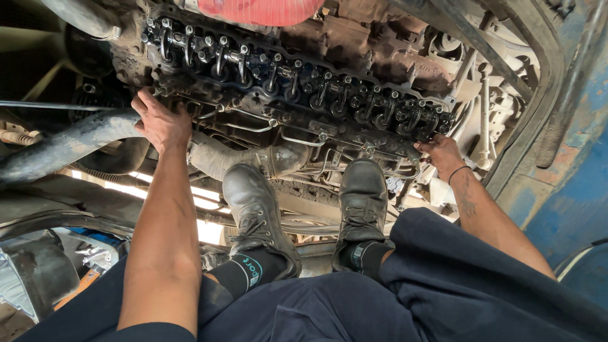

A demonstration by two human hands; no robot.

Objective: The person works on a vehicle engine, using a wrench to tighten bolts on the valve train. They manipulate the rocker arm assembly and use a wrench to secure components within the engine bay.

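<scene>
Foreground: dark blue trouser legs (pixel 354 304) and two worn black boots (pixel 256 215), planted on engine pipework just below the cylinder head.
Left hand (pixel 161 120): rests palm-down on the near left corner of the cylinder head (pixel 297 95); fingers spread and curled over its edge, pinching nothing.
Right hand (pixel 442 154): grips the near right corner of the same head, a dark band at the wrist; fingers curl under the edge and are mostly hidden, so whether they pinch anything cannot be told.
Position of head: seated on the engine block, running from upper left to right of centre, just beyond the boots.
Work done, as judged: valve cover is off, since the row of rocker arms (pixel 266 66) lies fully exposed.
Work left, as judged: head sits on the block, both hands at opposite ends; thin injector pipes (pixel 253 126) remain along its near side.
Appearance of head: black, oily, grimy casting; rockers and springs glisten.
Surroundings: grey hose (pixel 63 145) at left, red object (pixel 259 9) above, blue bodywork (pixel 576 202) at right.
</scene>
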